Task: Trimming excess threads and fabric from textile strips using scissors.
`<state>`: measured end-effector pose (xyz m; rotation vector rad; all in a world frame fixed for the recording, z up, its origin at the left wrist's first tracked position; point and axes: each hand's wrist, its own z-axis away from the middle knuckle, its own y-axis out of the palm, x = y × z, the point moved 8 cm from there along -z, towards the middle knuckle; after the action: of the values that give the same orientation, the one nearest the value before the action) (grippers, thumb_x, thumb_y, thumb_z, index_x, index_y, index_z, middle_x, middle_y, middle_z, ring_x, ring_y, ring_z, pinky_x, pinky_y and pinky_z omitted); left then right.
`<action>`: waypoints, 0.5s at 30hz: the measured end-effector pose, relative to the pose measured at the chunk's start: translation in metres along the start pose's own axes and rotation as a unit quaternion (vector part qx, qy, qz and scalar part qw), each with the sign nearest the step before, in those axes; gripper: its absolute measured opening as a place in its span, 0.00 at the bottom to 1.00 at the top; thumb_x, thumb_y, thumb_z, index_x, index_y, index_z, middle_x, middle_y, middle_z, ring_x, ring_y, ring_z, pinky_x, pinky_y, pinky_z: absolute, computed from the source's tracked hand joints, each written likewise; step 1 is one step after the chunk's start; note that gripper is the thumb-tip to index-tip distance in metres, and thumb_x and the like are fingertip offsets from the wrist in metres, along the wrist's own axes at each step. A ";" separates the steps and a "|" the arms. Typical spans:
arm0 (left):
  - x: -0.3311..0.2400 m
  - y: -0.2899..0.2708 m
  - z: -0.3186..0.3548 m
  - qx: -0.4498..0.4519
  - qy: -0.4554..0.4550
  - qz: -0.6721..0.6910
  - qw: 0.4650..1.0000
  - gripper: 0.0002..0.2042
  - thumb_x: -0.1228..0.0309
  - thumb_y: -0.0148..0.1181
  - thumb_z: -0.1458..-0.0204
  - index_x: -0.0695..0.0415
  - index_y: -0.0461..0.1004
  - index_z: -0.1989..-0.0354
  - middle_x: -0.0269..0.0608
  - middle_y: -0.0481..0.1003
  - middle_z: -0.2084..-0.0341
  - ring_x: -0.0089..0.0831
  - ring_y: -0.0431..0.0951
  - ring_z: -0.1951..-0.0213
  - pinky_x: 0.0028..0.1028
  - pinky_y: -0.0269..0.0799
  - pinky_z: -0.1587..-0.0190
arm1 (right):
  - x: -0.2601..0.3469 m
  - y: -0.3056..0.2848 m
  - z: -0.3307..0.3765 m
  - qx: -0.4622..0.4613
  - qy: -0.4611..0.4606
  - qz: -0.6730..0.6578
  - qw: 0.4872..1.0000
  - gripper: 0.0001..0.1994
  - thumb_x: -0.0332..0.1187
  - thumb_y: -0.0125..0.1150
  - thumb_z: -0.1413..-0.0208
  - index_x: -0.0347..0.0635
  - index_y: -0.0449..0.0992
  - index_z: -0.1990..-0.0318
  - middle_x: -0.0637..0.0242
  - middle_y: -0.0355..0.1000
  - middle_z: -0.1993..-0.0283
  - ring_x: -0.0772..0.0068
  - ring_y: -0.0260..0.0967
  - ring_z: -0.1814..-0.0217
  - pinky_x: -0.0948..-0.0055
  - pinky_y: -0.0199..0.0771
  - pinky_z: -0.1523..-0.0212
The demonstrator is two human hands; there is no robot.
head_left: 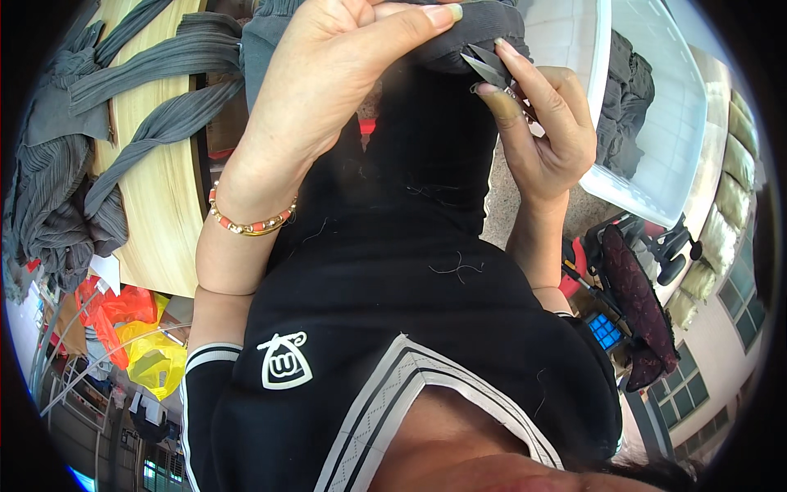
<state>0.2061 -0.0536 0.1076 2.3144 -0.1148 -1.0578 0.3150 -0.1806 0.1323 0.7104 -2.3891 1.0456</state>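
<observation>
White plastic bin [656, 156] at the right holds dark grey garments [625, 98]. Left hand [328, 74] pinches a grey fabric piece [471, 37] at the top; right hand [545, 131] grips small metal snips [489, 67] against it.

Wooden surface [168, 213] at left, carrying several grey ribbed garments [156, 61] draped over its edge, with a larger heap of the same grey fabric [49, 197] at the far left. Below it, orange and yellow plastic bags [135, 332] beside a metal wire rack [78, 369]. At upper right, a white plastic bin [656, 139] holding dark grey cloth [625, 98]. At lower right, an office chair with a dark red patterned cushion [639, 303]; windows [697, 377] beyond.
</observation>
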 end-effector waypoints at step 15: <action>0.007 -0.001 0.016 -0.254 -0.306 -0.060 0.915 0.10 0.77 0.53 0.32 0.65 0.71 0.46 0.38 0.80 0.58 0.16 0.78 0.59 0.16 0.74 0.53 | -0.001 -0.002 0.001 -0.013 0.013 0.007 1.000 0.24 0.25 0.80 0.58 0.41 0.85 0.48 0.71 0.69 0.72 0.80 0.63 0.74 0.80 0.63 0.74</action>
<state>0.1995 -0.0624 0.0943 1.4869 0.0587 -1.6262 0.3167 -0.1822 0.1326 0.6678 -2.3847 1.0215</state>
